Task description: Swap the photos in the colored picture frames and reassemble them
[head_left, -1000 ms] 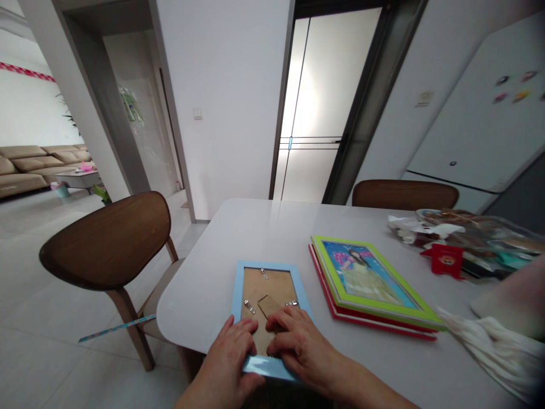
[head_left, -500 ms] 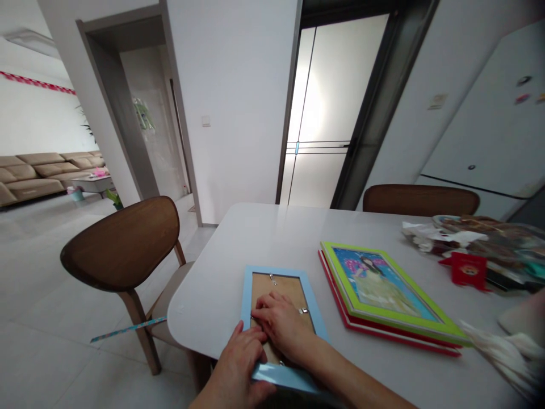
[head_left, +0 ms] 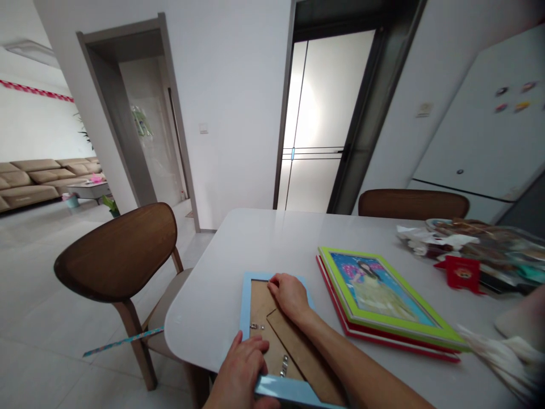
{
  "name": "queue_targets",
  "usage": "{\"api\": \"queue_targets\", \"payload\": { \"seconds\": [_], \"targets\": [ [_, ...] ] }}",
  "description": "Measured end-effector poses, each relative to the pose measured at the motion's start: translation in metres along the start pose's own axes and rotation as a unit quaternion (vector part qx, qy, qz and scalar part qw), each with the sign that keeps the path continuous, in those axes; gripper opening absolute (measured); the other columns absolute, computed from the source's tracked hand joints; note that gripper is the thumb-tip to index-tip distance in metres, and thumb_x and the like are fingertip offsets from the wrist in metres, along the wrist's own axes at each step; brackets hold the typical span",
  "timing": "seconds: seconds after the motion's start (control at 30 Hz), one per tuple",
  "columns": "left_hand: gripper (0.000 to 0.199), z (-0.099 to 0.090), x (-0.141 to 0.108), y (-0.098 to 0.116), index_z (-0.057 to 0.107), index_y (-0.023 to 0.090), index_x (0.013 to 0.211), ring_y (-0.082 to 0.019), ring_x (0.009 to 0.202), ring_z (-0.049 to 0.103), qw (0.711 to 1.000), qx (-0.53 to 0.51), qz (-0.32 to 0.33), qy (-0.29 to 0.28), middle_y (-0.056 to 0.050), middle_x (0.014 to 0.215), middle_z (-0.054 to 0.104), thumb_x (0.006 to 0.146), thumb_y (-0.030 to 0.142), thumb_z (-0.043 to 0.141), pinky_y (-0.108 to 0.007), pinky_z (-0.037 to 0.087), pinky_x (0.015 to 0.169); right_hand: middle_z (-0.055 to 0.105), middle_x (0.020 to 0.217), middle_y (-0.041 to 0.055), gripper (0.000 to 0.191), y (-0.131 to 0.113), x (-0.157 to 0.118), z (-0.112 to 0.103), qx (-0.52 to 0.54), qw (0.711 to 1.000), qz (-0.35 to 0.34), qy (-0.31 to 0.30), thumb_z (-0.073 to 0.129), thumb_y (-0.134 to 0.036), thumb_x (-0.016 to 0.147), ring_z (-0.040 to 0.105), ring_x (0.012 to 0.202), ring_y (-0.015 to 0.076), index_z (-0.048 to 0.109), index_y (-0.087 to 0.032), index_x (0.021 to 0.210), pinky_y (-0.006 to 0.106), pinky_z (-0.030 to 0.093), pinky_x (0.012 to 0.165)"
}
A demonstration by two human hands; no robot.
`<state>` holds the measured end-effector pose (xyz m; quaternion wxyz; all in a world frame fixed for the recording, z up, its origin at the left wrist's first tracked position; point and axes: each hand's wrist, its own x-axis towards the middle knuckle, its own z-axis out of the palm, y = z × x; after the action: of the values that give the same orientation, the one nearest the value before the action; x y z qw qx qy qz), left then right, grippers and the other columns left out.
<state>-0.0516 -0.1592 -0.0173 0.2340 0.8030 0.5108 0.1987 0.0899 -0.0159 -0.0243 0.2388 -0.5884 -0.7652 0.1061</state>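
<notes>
A light-blue picture frame [head_left: 246, 301] lies face down at the table's near edge, its brown backing board [head_left: 259, 304] showing. My left hand [head_left: 244, 369] grips the frame's lower left corner, thumb below and fingers over the edge. At the top edge of the backing, my right hand [head_left: 292, 295] has its fingertips pinched where a small metal clip sits; the fingers hide that clip. One metal clip [head_left: 256, 326] shows on the left side, another at the bottom. A brown stand leg [head_left: 293, 346] lies on the board, partly under my right forearm.
To the right, a green picture frame [head_left: 392, 324] with a photo rests on a red frame [head_left: 400, 342]. Beyond are a red packet [head_left: 463, 274], plastic bags and white cloth-like material. A wooden chair [head_left: 119, 250] stands left of the white table [head_left: 272, 238], another behind it.
My right hand has moved from the left-side clip up to the top edge of the backing board, uncovering the left clip and the stand leg. My left hand stays at the corner.
</notes>
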Motion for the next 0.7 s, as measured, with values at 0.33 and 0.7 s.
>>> {"api": "queue_targets", "payload": {
  "seconds": [0.33, 0.7],
  "targets": [
    [0.037, 0.011, 0.001, -0.003, 0.051, 0.019, 0.077, -0.028, 0.11, 0.044, 0.999, 0.029, 0.005, 0.02, -0.01, 0.115, 0.054, 0.048, 0.026, 0.073, -0.052, 0.021, 0.098, 0.064, 0.075, 0.0077, 0.017, -0.003, 0.006, 0.01, 0.074, 0.997, 0.027, 0.021, 0.045, -0.023, 0.074, 0.056, 0.072, 0.0175, 0.061, -0.016, 0.071, 0.027, 0.037, 0.065],
    [0.026, -0.002, 0.006, -0.004, 0.047, 0.021, 0.071, -0.027, 0.102, 0.052, 0.976, -0.115, 0.048, 0.177, -0.009, 0.107, 0.057, 0.065, 0.044, 0.059, -0.044, 0.039, 0.087, 0.062, 0.089, 0.0089, 0.043, 0.04, -0.062, -0.057, 0.422, 0.895, 0.113, 0.096, 0.034, -0.049, 0.077, 0.058, 0.078, 0.0191, 0.055, -0.016, 0.096, 0.03, 0.046, 0.067]
  ]
}}
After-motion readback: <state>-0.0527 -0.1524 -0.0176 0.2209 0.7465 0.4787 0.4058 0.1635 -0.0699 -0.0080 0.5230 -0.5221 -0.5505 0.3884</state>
